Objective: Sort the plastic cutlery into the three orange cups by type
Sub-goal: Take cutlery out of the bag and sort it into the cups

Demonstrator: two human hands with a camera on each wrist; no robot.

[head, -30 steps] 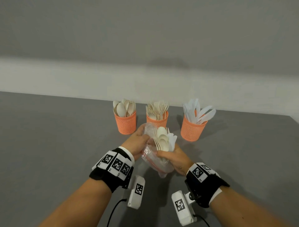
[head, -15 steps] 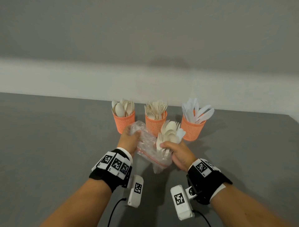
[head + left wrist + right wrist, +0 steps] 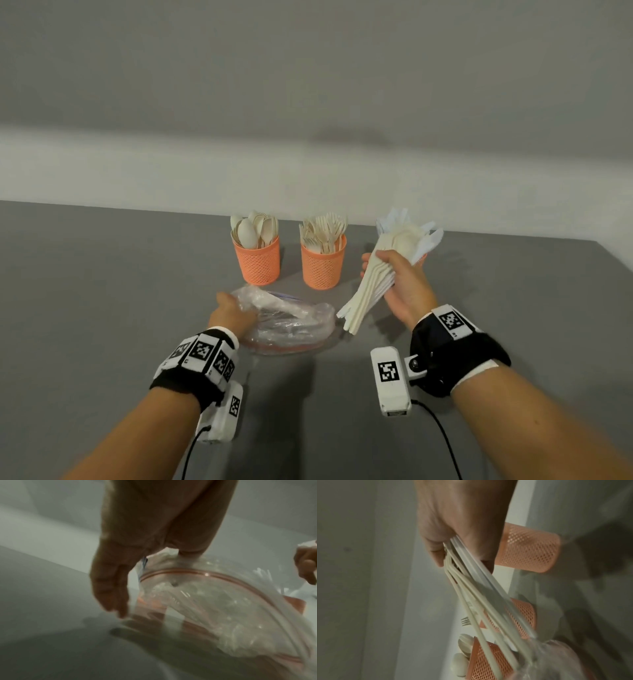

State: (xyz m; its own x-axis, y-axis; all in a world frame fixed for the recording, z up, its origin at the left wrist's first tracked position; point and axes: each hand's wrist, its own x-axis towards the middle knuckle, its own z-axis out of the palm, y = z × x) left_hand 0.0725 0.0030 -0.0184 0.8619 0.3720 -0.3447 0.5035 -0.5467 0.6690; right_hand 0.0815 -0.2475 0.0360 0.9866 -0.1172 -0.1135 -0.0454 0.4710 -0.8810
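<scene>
1. My right hand [image 3: 407, 284] has its fingers [image 3: 435, 555] curled tight round a bundle of cutlery [image 3: 383, 274], gripping the thin handles at mid-length; the heads fan out above my fist, the handle ends splay below
2. The bundle is held above the desk [image 3: 102, 291], in front of the right-hand orange cup [image 3: 529, 549], which it mostly hides in the head view
3. The bundle mixes cream, matte pieces with whiter, serrated knives
4. My left hand [image 3: 231, 313] pinches the crumpled clear plastic bag [image 3: 294, 322], thumb and fingers [image 3: 109, 588] closed on its edge; the bag lies slack on the desk, glossy, wrinkled, with a red zip strip
5. The spoon cup [image 3: 257, 260] and the fork cup [image 3: 323, 265] stand behind the bag, both orange mesh, round, slightly tapered
6. The desk is smooth, flat grey
</scene>
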